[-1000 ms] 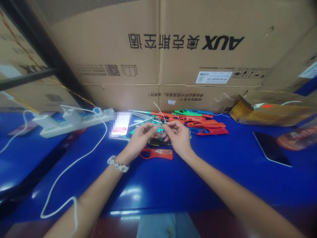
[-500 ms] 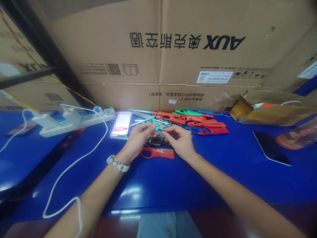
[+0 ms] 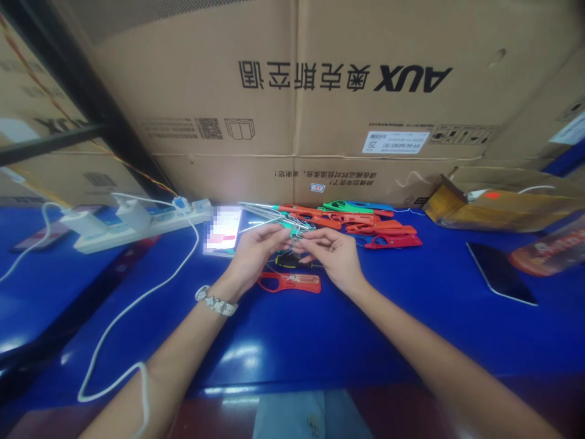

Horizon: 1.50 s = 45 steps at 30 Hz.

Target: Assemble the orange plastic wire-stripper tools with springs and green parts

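My left hand (image 3: 256, 253) and my right hand (image 3: 333, 253) meet fingertip to fingertip above the blue table (image 3: 292, 341). Both pinch a small wiry metal part (image 3: 295, 239) between them; its exact shape is too small to make out. Just below the hands lies an orange plastic lighter shell (image 3: 290, 281) and a dark tool (image 3: 292, 261). Behind them sits a pile of orange, green and blue long-nosed lighters (image 3: 356, 221) with thin metal tubes. A watch is on my left wrist.
A lit phone (image 3: 222, 230) lies left of the hands. A white power strip (image 3: 132, 222) with chargers and a white cable (image 3: 137, 305) is at left. A dark phone (image 3: 500, 274) lies at right. Large cardboard boxes (image 3: 320, 91) wall off the back.
The right hand has dropped slightly and its fingers have shifted on the small part; a thin wire end that stuck up above the hands is no longer seen. The left hand barely moved.
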Each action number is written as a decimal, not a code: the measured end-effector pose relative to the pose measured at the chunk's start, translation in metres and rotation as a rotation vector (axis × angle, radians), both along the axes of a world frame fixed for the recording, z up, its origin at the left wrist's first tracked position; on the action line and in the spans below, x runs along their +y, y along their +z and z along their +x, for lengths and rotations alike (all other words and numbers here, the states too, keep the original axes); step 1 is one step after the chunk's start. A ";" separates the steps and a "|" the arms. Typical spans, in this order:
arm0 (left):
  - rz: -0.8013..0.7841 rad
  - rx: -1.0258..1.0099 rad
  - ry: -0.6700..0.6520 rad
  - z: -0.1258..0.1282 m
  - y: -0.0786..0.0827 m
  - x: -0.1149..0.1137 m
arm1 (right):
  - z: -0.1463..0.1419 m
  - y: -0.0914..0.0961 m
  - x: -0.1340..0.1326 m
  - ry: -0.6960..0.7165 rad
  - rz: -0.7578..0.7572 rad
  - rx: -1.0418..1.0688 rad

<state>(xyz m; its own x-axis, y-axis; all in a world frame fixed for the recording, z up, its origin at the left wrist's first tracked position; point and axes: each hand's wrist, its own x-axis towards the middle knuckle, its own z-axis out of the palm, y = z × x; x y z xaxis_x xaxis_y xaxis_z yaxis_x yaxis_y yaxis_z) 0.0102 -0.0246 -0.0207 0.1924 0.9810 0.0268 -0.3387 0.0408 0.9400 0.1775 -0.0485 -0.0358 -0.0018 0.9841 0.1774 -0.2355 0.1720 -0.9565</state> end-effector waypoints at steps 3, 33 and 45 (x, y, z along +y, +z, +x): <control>0.007 0.000 -0.001 0.000 0.000 -0.001 | 0.000 0.000 -0.002 -0.018 0.035 -0.033; 0.066 0.020 -0.002 0.001 0.002 -0.003 | 0.001 0.008 -0.004 -0.023 0.005 -0.028; 0.100 0.069 0.004 -0.001 0.001 -0.002 | 0.002 0.003 -0.007 -0.045 0.138 -0.134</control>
